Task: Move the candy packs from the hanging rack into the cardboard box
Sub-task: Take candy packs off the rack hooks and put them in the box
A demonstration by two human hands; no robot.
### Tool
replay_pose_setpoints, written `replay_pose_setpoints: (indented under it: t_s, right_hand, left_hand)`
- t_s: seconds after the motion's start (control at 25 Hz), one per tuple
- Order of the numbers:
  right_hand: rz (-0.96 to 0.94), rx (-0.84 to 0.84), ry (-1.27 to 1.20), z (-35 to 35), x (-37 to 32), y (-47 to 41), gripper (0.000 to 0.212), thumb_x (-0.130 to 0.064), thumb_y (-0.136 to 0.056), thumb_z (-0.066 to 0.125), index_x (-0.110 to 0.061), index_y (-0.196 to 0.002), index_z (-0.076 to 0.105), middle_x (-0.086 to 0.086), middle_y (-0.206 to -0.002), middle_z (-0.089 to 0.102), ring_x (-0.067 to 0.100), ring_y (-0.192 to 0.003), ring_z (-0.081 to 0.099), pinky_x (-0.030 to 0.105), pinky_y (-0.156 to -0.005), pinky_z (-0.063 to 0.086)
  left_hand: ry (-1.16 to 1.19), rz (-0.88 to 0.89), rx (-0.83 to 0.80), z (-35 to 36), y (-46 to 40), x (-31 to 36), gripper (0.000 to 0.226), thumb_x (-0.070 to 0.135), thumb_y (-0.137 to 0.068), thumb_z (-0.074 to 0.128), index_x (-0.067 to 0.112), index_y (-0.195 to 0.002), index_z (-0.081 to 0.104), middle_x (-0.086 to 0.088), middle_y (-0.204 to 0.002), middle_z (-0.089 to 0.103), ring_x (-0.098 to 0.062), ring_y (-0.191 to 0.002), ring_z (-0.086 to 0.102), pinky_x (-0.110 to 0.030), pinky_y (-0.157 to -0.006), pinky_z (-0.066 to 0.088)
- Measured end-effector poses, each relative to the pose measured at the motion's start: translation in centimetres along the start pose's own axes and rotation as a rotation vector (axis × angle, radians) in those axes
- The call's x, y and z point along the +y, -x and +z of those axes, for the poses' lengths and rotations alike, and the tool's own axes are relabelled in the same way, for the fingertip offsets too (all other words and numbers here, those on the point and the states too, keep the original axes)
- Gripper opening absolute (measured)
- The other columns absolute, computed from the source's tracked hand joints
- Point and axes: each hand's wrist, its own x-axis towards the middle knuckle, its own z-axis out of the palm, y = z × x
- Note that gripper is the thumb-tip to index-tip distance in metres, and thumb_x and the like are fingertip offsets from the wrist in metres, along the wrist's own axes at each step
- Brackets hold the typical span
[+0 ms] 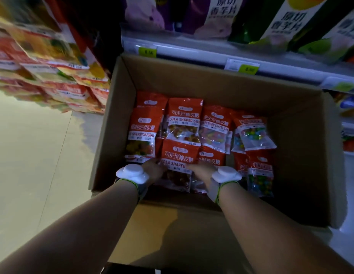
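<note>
Both my hands are down in the cardboard box (pixel 116 107): left hand (pixel 153 169) and right hand (pixel 201 171) gripping the cola gummy pack (pixel 177 165) between them. Lay it flat, edges aligned with neighbours ahead.

Red candy packs (pixel 184 123) lie flat in overlapping rows. They cover the floor of the open cardboard box (pixel 192 80), labels toward twelve o'clock.

One head-worn wide-angle view looks steeply down and forward, tilted. It sits close above the open cardboard box (pixel 120 107), with the shelf edge (pixel 211 54) beyond.
</note>
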Motion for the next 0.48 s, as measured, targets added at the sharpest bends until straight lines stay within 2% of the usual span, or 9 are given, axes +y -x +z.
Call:
replay_pose_setpoints:
  t_s: [0.08, 0.16, 0.24, 0.32, 0.4, 0.48]
  right_hand:
    - [-0.024, 0.017, 0.056, 0.3, 0.8, -0.3, 0.035, -0.042, -0.086, 0.062, -0.015, -0.108, 0.06, 0.005, -0.106, 0.063, 0.029, -0.098, 0.06, 0.037, -0.094, 0.046]
    - [-0.061, 0.04, 0.072, 0.4, 1.2, -0.2, 0.051, -0.049, -0.085, 0.061, -0.018, -0.126, 0.055, 0.005, -0.123, 0.059, 0.032, -0.114, 0.056, 0.039, -0.1, 0.044]
    - [-0.063, 0.034, 0.035, 0.0, 1.1, 0.8, 0.052, -0.045, -0.085, 0.064, -0.015, -0.126, 0.055, 0.006, -0.127, 0.059, 0.034, -0.116, 0.055, 0.046, -0.101, 0.045]
    - [0.02, -0.017, -0.028, -0.3, 1.2, 1.0, 0.05, -0.034, -0.085, 0.067, -0.007, -0.124, 0.055, 0.013, -0.127, 0.06, 0.035, -0.115, 0.057, 0.05, -0.1, 0.046]
    - [0.084, -0.069, -0.134, -1.0, 0.2, 3.3, 0.049, -0.023, -0.086, 0.068, -0.001, -0.127, 0.051, 0.016, -0.13, 0.057, 0.035, -0.119, 0.054, 0.051, -0.103, 0.043]
    - [0.115, -0.106, -0.232, -1.6, -1.0, 5.1, 0.044, -0.015, -0.088, 0.064, -0.001, -0.126, 0.049, 0.013, -0.132, 0.054, 0.033, -0.125, 0.049, 0.045, -0.107, 0.04]
  left_hand:
    - [0.03, -0.032, -0.022, 0.2, -0.2, 0.0, 0.042, 0.024, -0.1, 0.05, 0.006, -0.138, 0.049, -0.011, -0.143, 0.051, -0.024, -0.132, 0.048, -0.02, -0.104, 0.031]
    - [-0.002, -0.048, 0.012, 0.0, -0.1, 0.1, 0.042, 0.031, -0.098, 0.052, 0.011, -0.135, 0.055, -0.009, -0.141, 0.054, -0.025, -0.128, 0.051, -0.023, -0.102, 0.036]
    - [-0.028, -0.067, 0.02, -0.3, 0.3, 0.3, 0.043, 0.036, -0.096, 0.054, 0.011, -0.132, 0.058, -0.01, -0.139, 0.055, -0.026, -0.126, 0.052, -0.025, -0.101, 0.037]
    - [-0.004, -0.098, 0.024, -0.3, 1.0, 0.6, 0.044, 0.036, -0.094, 0.057, 0.009, -0.128, 0.061, -0.011, -0.134, 0.059, -0.027, -0.122, 0.055, -0.026, -0.098, 0.04]
    - [0.111, -0.102, 0.029, -0.8, 2.2, 1.4, 0.035, 0.032, -0.092, 0.062, 0.003, -0.112, 0.066, -0.011, -0.114, 0.068, -0.029, -0.106, 0.064, -0.031, -0.091, 0.049]
    - [0.316, -0.165, -0.055, -1.5, 3.5, 2.7, 0.026, 0.025, -0.095, 0.06, 0.0, -0.091, 0.061, -0.013, -0.086, 0.066, -0.027, -0.075, 0.066, -0.034, -0.069, 0.055]
